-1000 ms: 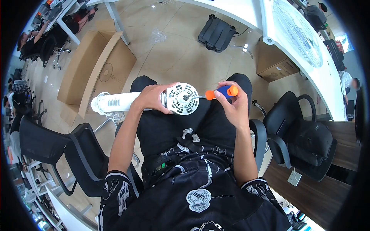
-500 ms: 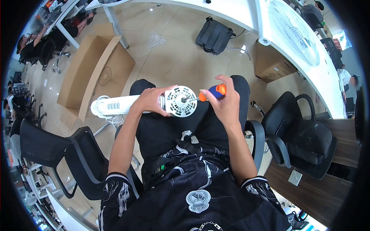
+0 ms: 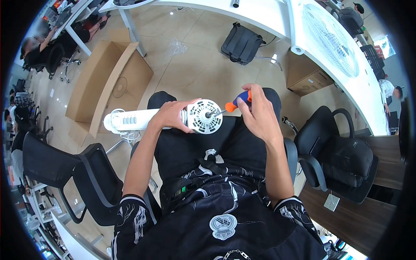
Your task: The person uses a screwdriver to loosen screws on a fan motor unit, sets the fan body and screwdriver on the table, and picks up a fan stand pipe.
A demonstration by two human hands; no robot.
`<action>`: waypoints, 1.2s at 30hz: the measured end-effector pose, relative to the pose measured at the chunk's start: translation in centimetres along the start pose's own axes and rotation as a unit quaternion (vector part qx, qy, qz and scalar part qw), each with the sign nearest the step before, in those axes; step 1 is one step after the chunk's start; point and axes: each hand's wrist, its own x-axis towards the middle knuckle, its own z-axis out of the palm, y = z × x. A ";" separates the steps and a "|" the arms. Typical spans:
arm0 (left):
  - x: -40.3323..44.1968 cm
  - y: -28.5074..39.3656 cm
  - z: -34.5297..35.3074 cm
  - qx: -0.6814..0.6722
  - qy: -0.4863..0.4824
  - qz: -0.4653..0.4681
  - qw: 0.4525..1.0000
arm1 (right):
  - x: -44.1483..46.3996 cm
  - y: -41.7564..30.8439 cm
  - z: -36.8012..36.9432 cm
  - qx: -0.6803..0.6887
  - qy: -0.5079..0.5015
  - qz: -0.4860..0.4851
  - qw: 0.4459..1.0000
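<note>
Across my lap lies a white electric fan body, its round slotted motor housing (image 3: 205,125) facing up and its column with buttons (image 3: 134,119) reaching to the left. My left hand (image 3: 172,116) is wrapped round the neck just beside the housing. In my right hand (image 3: 260,113) is a screwdriver (image 3: 242,100) with a blue and orange handle. Its shaft slants down to the left, and the tip is at the hub in the middle of the housing; whether it sits in a screw is too small to tell. A white cord (image 3: 129,136) hangs coiled under the column's left end.
An open cardboard box (image 3: 102,82) stands on the floor at left. A white fan grille (image 3: 331,41) lies on the white table (image 3: 264,17). A dark backpack (image 3: 242,43) is on the floor ahead. Black chairs (image 3: 97,182) flank me, and people sit farther off.
My right hand has turned and shifted slightly right, and the screwdriver handle now tilts more upward. The left hand still holds the fan in the same place.
</note>
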 end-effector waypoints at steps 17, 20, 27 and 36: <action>0.0 0.7 -0.4 -0.001 -0.011 0.000 1.000 | 0.9 -1.7 -0.9 -0.116 -0.084 0.147 0.979; 0.0 0.3 -0.3 0.004 -0.007 0.004 1.000 | 0.2 0.3 -1.6 -0.008 -0.024 0.058 0.998; 0.1 0.2 -0.2 0.004 -0.016 -0.006 1.000 | 0.1 -0.7 -1.4 -0.072 -0.048 0.104 0.991; 0.1 0.1 -0.1 -0.002 -0.001 0.012 1.000 | -0.4 -1.9 -1.1 0.068 -0.022 -0.011 0.997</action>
